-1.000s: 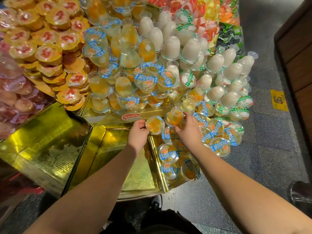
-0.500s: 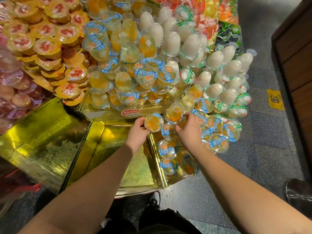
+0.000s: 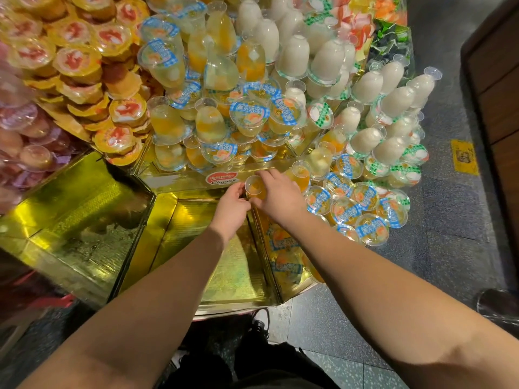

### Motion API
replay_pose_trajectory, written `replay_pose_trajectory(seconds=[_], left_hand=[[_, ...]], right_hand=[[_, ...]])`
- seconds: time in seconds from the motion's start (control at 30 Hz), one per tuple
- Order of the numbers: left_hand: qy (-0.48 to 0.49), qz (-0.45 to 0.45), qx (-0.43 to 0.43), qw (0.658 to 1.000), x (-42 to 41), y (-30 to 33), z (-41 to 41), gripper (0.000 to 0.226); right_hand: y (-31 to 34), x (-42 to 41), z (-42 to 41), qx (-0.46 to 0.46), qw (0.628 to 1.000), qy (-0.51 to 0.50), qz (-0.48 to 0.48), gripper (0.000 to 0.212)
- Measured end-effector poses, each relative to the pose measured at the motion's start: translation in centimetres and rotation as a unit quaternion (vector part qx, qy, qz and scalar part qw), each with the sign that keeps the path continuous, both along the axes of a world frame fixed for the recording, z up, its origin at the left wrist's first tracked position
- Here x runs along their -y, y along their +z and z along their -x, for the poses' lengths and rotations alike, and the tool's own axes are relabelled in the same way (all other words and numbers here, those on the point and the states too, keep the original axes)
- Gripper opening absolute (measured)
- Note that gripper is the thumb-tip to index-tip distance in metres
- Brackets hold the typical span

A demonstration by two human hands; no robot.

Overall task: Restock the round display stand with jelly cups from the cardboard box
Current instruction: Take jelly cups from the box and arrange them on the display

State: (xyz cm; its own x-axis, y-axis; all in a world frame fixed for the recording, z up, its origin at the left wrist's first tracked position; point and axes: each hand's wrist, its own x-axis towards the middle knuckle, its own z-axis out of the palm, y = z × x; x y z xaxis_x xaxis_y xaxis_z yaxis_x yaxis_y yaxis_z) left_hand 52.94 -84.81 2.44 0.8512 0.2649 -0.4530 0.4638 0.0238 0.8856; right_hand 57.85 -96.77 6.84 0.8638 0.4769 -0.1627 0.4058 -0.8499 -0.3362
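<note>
— What were the hands doing?

— Both met at one orange jelly cup (image 3: 254,188), held at the near edge of the round display stand (image 3: 179,181), just right of its red oval label (image 3: 222,178). The left hand (image 3: 231,207) had its fingers curled up against the cup's left side. The right hand (image 3: 280,196) lay over its right side, fingers bent round it.

— And around them?

— Directly right, blue-lidded jelly cups (image 3: 341,210) lay packed together, with white cups (image 3: 390,148) standing upside down beyond them. Farther off, more blue-lidded cups (image 3: 248,116) were stacked in tiers, with yellow, red-topped cups (image 3: 75,61) at far left.

— Nearer the person?

— A gold compartment (image 3: 230,273) under the forearms, another gold tray (image 3: 73,220) to the left, and a few cups in the narrow bin (image 3: 286,262) under the right wrist.
</note>
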Motion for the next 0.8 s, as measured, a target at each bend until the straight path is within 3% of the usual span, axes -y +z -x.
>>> replay_pose_trajectory(seconds=[0.23,0.37,0.53,0.67,0.8], left_hand=[[0.015,0.026,-0.012,0.999,0.3,-0.1,-0.2,0.066],[-0.012,0.066,-0.012,0.998,0.4,-0.4,0.3,0.064],[0.022,0.108,-0.003,0.994,0.0,-0.8,0.4,0.041],[0.005,0.024,-0.012,1.0,0.0,-1.1,-0.5,0.055],[0.013,-0.015,-0.014,1.0,0.3,-1.0,-1.1,0.051]], right_hand=[[-0.3,2.3,2.6,0.046,0.978,-0.058,-0.198,0.049],[0.6,5.4,3.7,0.044,0.959,-0.12,-0.253,0.044],[2.1,8.2,4.6,0.025,0.95,-0.159,-0.269,0.044],[2.4,10.5,3.6,0.01,0.943,-0.227,-0.245,0.045],[1.8,11.9,1.6,0.011,0.943,-0.26,-0.208,0.051]])
